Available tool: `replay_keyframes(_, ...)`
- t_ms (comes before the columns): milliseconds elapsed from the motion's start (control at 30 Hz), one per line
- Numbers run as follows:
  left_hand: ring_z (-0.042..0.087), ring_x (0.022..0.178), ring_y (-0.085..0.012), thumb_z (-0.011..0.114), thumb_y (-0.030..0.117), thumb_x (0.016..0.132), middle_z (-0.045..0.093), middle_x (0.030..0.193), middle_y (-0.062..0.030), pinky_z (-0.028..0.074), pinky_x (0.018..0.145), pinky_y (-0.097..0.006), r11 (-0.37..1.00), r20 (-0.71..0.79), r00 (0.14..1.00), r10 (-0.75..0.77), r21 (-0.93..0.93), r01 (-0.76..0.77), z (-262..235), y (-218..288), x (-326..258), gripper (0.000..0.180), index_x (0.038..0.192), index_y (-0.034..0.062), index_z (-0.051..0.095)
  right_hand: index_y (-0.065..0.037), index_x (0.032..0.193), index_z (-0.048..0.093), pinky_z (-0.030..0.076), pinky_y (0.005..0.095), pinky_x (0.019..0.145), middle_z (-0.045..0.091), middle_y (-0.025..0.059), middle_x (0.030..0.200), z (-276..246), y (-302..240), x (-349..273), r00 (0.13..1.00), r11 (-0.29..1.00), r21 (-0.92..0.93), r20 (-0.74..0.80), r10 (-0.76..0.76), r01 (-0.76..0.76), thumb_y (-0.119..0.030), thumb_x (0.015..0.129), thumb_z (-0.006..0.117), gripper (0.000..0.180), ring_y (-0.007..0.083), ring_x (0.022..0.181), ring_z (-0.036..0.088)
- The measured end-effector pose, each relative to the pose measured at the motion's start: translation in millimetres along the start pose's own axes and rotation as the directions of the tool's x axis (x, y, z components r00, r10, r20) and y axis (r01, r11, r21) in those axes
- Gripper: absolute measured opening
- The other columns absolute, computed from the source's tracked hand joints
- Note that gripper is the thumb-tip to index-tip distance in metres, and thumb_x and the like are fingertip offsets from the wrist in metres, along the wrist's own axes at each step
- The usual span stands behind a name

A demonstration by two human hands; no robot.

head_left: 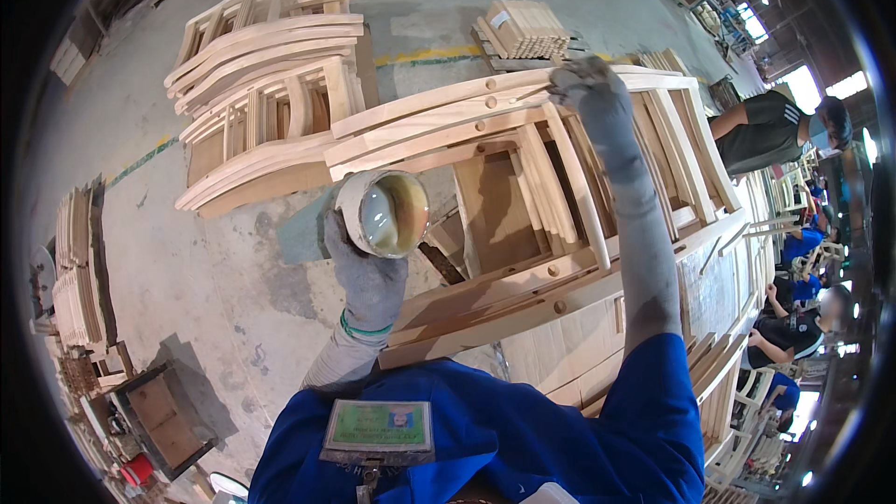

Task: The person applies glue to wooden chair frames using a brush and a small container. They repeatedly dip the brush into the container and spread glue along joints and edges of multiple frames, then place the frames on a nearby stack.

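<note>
My left hand, in a grey glove, is closed around a round cup tilted so that its inside shows. Pale, milky liquid lies in the cup, and its walls are stained yellowish. My right hand, in a darker-stained glove, reaches out over the far rails of the stacked wooden frames. Its fingers are curled at a curved rail; what they hold, if anything, is hidden. Round holes show along the rails. A loose-looking wooden slat slants across the stack beside my right forearm.
More curved wooden frames are stacked at the far left. Bundled wood pieces sit on a pallet beyond. An open wooden box stands at lower left. One person stands at far right, with several others working behind.
</note>
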State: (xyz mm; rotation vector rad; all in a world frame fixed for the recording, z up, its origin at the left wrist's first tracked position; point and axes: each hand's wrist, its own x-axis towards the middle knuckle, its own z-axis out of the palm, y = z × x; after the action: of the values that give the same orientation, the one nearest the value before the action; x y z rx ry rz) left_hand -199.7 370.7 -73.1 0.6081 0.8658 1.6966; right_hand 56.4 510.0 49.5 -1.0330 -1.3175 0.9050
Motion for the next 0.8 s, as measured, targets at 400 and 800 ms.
replay_keyframes(400, 0.042, 0.114, -0.0260, 0.073, 0.009, 0.067, 0.041, 0.122, -0.0151, 0.032, 0.098, -0.033, 0.656, 0.094, 0.965, 0.245, 0.717, -0.237, -24.8, 13.3, 23.4, 0.078, 0.128, 0.0003, 0.027, -0.001, 0.088, 0.062, 0.047, 0.0385, 0.069, 0.063, 0.0170, 0.075, 41.1, 46.8, 84.1, 0.956, 0.399, -0.916, 0.146, 0.255, 0.034, -0.036, 0.075, 0.059, 0.038, 0.0330, 0.075, 0.061)
replay_keyframes(800, 0.044, 0.116, -0.0254, 0.066, 0.005, 0.076, 0.044, 0.124, -0.0155, 0.040, 0.094, -0.030, 0.642, 0.144, 0.930, 0.339, 0.687, -0.341, -47.2, 0.7, 28.7, 0.073, 0.134, 0.0019, 0.021, 0.000, 0.091, 0.063, 0.048, 0.0384, 0.070, 0.063, 0.0199, 0.081, 55.8, 56.9, 84.3, 0.947, 0.368, -0.894, 0.309, 0.093, 0.255, -0.037, 0.074, 0.066, 0.041, 0.0321, 0.079, 0.062)
